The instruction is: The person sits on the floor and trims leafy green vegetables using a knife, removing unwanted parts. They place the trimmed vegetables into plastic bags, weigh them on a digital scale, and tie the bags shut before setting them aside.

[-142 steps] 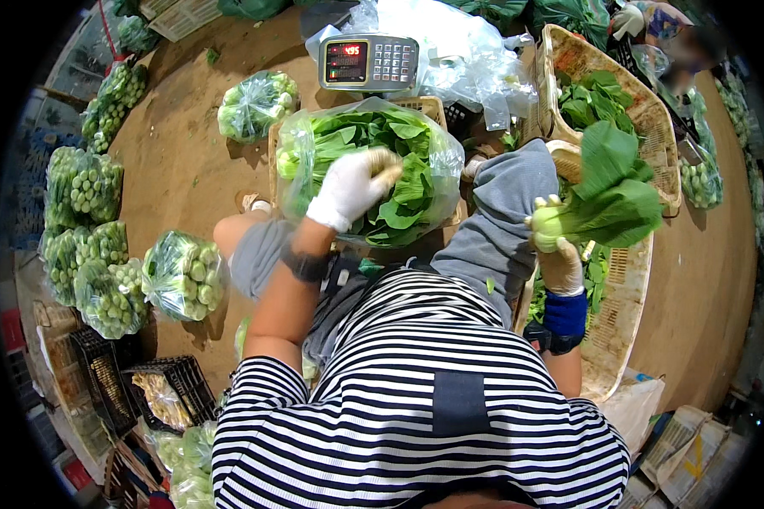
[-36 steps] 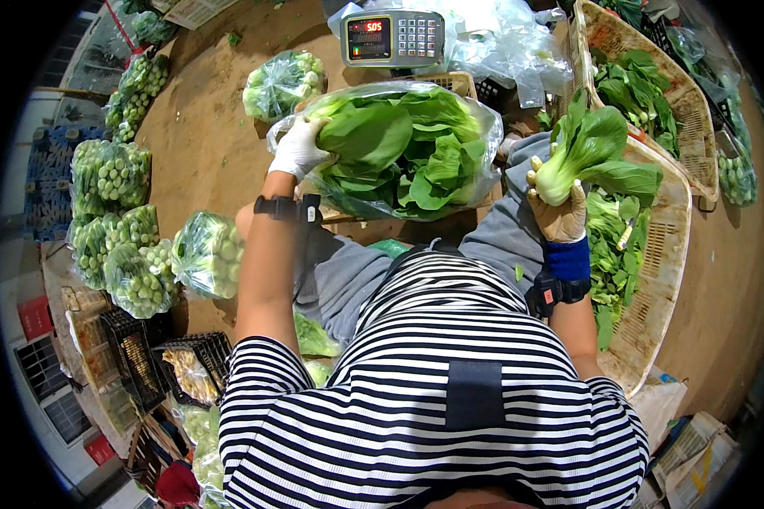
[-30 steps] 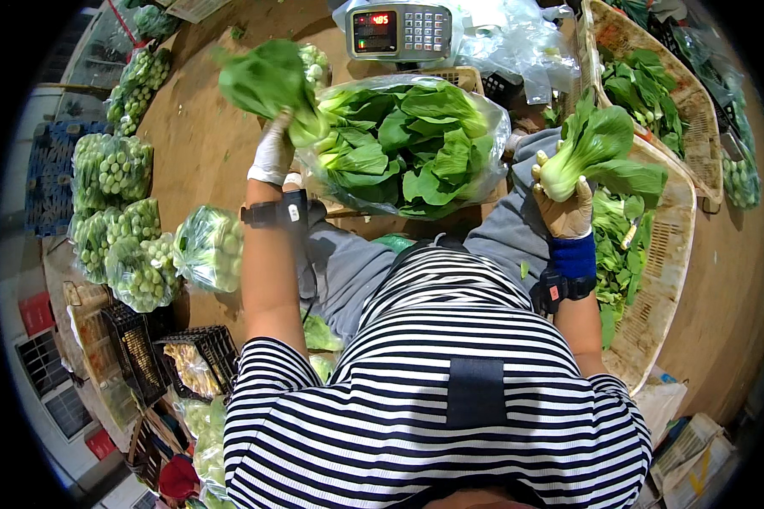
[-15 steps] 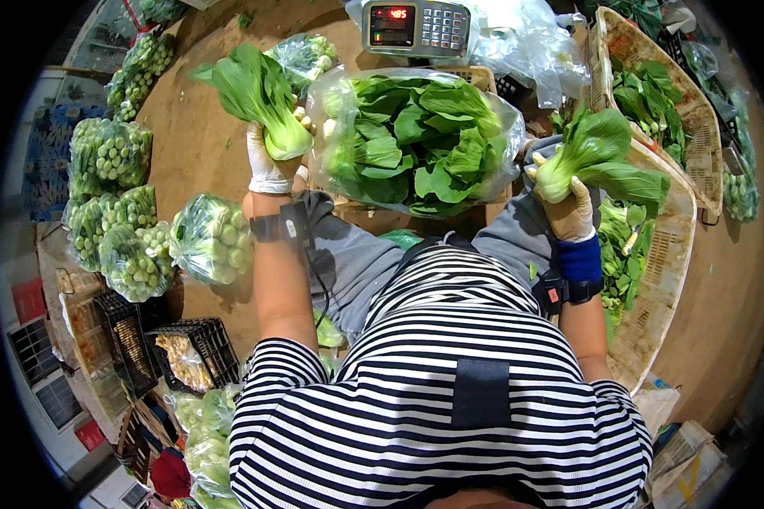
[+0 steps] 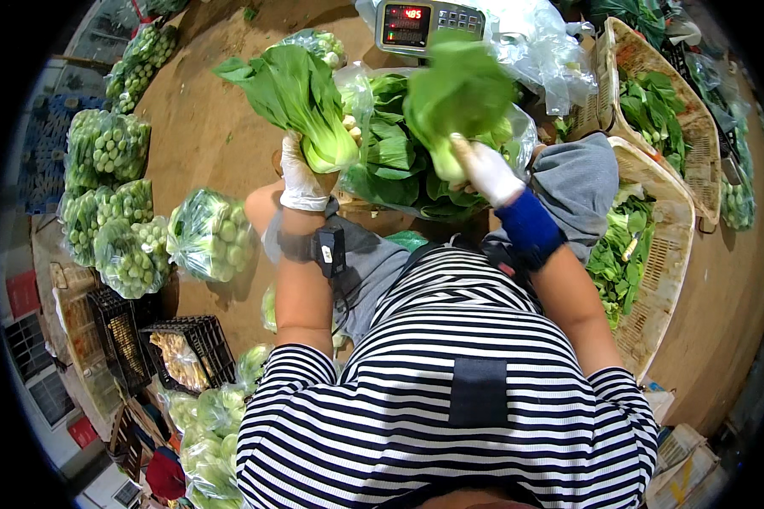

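Note:
My gloved left hand (image 5: pixel 301 174) is closed around the base of a bok choy (image 5: pixel 301 102), whose leaves point up and to the left. A second bok choy (image 5: pixel 454 97), smeared by motion, is gripped in my gloved right hand (image 5: pixel 488 170). It hangs over an opened clear plastic bag (image 5: pixel 525 140) packed with more leafy greens (image 5: pixel 390 153). The bag stands in front of me, between my knees. The bok choy in my left hand is just left of the bag's rim.
A digital scale (image 5: pixel 429 27) sits behind the bag, beside crumpled clear bags (image 5: pixel 543 55). To the right, plastic baskets (image 5: pixel 666 280) hold loose greens. Filled bags of greens (image 5: pixel 212 233) stand at left, near black crates (image 5: pixel 191 352).
My right hand has swung left from above the right-hand basket to over the bag, carrying its bok choy. My left hand has moved slightly right toward the bag.

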A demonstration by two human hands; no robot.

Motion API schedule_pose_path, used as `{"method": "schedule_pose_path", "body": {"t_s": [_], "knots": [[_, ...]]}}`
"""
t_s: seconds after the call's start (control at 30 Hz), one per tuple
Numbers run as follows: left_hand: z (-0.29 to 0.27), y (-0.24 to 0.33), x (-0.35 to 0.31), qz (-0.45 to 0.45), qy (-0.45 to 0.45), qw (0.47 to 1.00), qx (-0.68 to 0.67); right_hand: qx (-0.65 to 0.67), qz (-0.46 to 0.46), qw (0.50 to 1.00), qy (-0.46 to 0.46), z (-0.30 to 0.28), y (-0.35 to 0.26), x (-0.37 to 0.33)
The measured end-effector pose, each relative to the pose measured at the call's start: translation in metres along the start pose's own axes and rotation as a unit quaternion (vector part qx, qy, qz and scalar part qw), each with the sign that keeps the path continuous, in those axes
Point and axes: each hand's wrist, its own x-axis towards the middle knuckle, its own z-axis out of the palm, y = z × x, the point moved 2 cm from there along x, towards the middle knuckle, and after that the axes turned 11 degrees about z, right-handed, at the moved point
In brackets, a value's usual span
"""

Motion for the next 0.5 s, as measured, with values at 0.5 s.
{"method": "schedule_pose_path", "body": {"t_s": [0.5], "knots": [[0.053, -0.028, -0.058, -0.016, -0.065, 0.993, 0.095, 0.089, -0.276, 0.947, -0.135, 0.008, -0.031, -0.12]]}}
